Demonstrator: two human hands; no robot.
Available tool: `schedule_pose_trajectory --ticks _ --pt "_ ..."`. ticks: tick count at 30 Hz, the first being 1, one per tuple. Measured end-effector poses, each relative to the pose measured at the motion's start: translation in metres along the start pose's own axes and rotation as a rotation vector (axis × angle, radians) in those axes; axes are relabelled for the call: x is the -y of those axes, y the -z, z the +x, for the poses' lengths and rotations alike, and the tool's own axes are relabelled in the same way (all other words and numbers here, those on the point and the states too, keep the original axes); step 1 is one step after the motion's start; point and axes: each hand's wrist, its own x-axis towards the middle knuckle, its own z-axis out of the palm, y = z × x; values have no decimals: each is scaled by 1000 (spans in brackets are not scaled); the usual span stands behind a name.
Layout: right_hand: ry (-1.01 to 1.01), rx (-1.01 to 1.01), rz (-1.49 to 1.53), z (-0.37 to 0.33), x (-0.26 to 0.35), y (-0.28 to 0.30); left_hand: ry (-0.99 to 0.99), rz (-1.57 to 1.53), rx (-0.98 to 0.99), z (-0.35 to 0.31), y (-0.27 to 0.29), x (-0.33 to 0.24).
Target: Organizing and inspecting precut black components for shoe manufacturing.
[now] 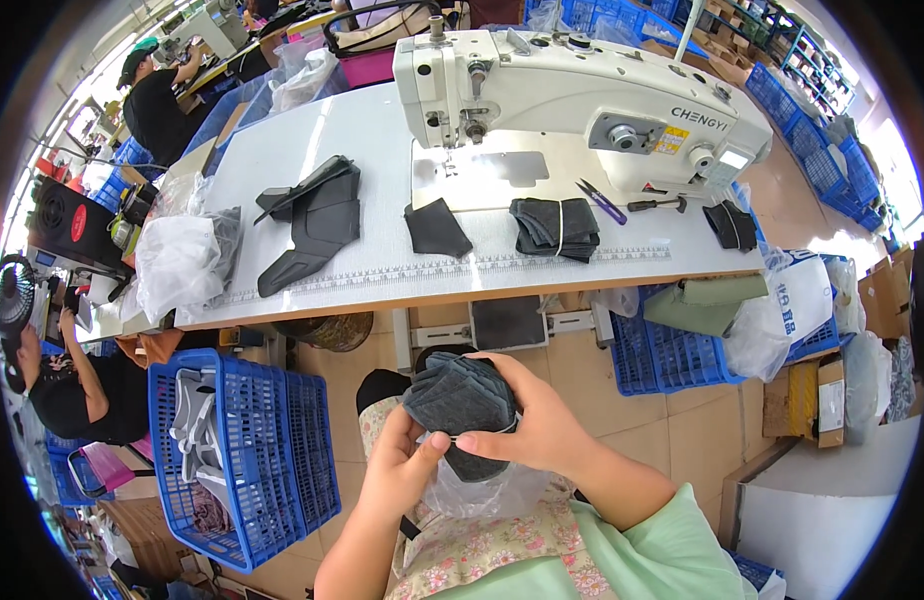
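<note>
Over my lap I hold a tied bundle of dark grey fabric pieces [460, 395] in both hands. My left hand [400, 458] grips its left side, with the thumb on the thin pale band around it. From the right, my right hand [532, 415] wraps the stack, its thumb on the same band. The two thumbs nearly meet at the front. A clear plastic bag [482, 492] lies under the bundle on my flowered apron [482, 560].
Ahead, a white sewing machine [582, 100] stands on the table [382, 270]. On the tabletop lie black cut pieces [322, 225], another banded bundle [557, 228], thread snips [604, 203] and a screwdriver [657, 204]. Blue crates [247, 450] flank me; two people work at left.
</note>
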Motion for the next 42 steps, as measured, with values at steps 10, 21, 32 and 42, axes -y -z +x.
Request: schedule_pose_trajectory --ticks 10,21,32,42 --pt "-17 52 -43 0 -6 -2 -6 -109 16 0 6 8" --pt "-198 176 478 -1 -16 6 24 -132 -94 -2 8 2" --pt "-233 195 565 1 -22 8 25 -214 -91 -3 6 3" --pt "-83 250 267 0 -14 5 50 -230 -103 -5 5 4"
